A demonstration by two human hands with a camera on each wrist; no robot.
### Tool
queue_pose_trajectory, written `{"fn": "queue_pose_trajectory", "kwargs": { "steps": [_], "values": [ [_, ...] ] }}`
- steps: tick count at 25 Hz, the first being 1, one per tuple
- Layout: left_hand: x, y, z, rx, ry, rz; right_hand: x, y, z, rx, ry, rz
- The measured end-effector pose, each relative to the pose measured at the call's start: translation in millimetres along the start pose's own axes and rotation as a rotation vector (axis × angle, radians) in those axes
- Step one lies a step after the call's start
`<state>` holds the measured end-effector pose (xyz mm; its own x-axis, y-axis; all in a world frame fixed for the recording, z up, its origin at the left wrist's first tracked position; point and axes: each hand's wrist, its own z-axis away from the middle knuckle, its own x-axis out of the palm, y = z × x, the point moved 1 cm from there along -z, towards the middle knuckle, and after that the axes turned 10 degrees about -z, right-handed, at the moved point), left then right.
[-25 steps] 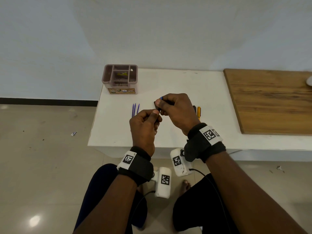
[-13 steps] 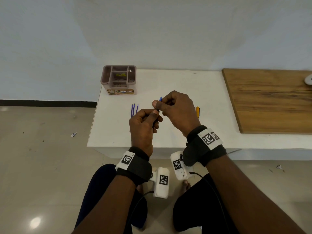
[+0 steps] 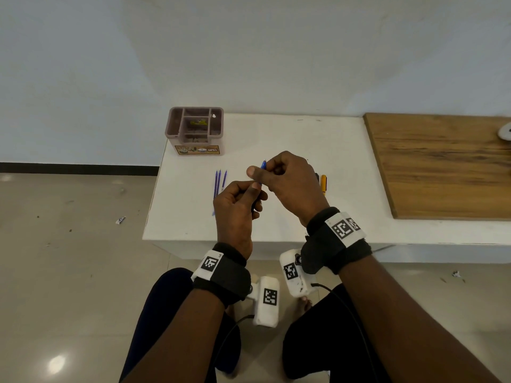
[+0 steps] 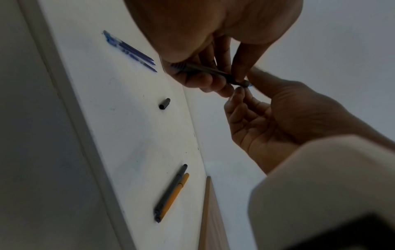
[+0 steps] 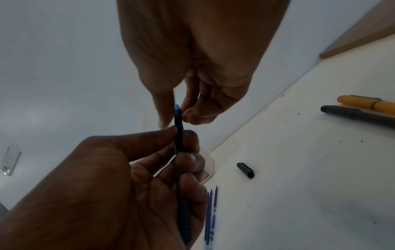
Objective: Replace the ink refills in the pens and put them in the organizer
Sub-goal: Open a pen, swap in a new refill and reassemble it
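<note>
Currently left hand [image 3: 235, 214] grips a dark pen barrel [image 5: 179, 145]; right hand [image 3: 290, 181] pinches the blue refill [image 3: 262, 165] at its top. Three spare refills [image 3: 219, 181] lie near the desk's [image 3: 276, 134] left edge.

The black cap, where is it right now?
The cap lies loose on the white table, between the three blue refills and the two pens; the hands hide it in the head view.

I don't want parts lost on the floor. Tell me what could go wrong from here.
The loose black cap lies on its side on the white table; a bump could roll it off. The right hand pinches only the blue end of the dark pen held in the left hand, above the table; it could slip.
</note>
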<state>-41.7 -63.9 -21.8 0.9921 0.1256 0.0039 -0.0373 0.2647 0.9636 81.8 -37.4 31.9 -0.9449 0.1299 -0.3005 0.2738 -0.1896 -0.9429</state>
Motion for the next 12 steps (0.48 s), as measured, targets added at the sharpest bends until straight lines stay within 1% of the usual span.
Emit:
{"fn": "queue_pose_trajectory", "kwargs": {
  "steps": [2, 7, 12],
  "values": [
    [0.4, -0.9, 1.0, -0.008, -0.001, 0.011, -0.4, 1.9, 0.5, -0.004, 0.012, -0.021],
    [-1.4, -2.3, -0.1, -0.007, 0.012, 0.01, 1.7, 2.7, 3.0, -0.029, -0.055, -0.016],
    [-0.8, -0.8, 2.0, -0.003, 0.011, -0.001, 0.7, -1.3, 4.5, 0.015, 0.005, -0.053]
  ]
}}
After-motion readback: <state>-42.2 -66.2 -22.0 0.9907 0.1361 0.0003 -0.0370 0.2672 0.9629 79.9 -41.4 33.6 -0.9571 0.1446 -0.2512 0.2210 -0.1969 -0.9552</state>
